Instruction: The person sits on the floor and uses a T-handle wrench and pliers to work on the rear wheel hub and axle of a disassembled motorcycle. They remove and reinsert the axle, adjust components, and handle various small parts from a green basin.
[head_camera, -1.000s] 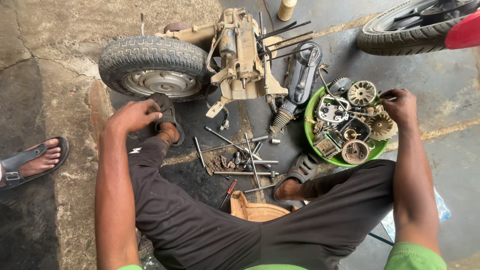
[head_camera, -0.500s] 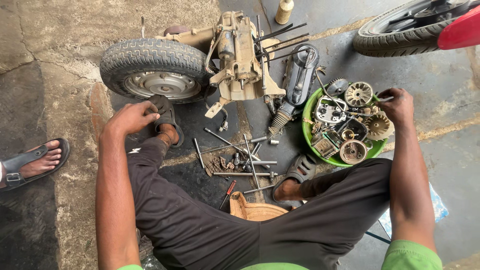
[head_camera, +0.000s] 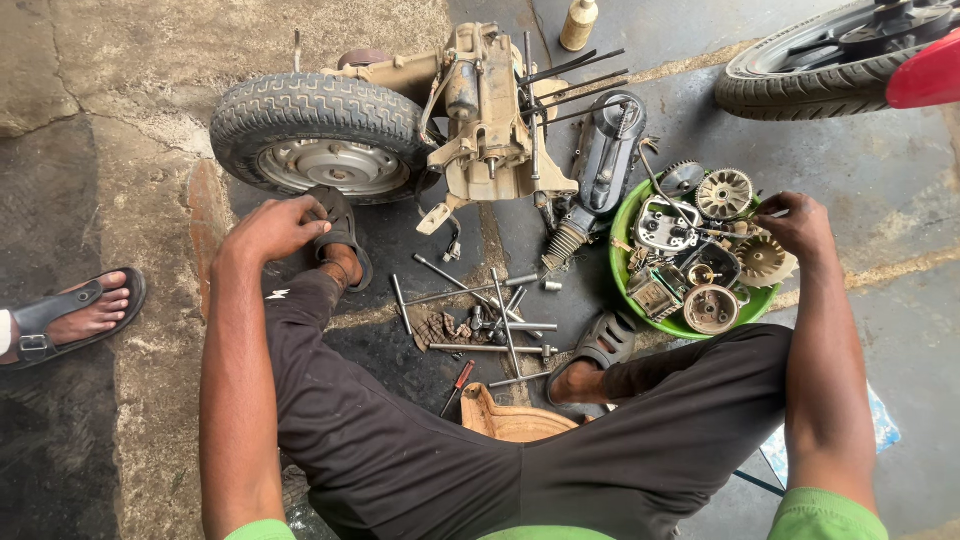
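Little shifted since earlier frame: right hand kept at far rim of green basin, fingers pinched on small part, not identifiable. Left hand loosely curled, empty, beside sandal, near tyre.

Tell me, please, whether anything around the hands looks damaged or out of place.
Nothing looks broken. The scooter engine with its wheel lies detached on the floor, long bolts and tools are scattered loose, and the green basin is heaped with parts, which the right hand reaches.
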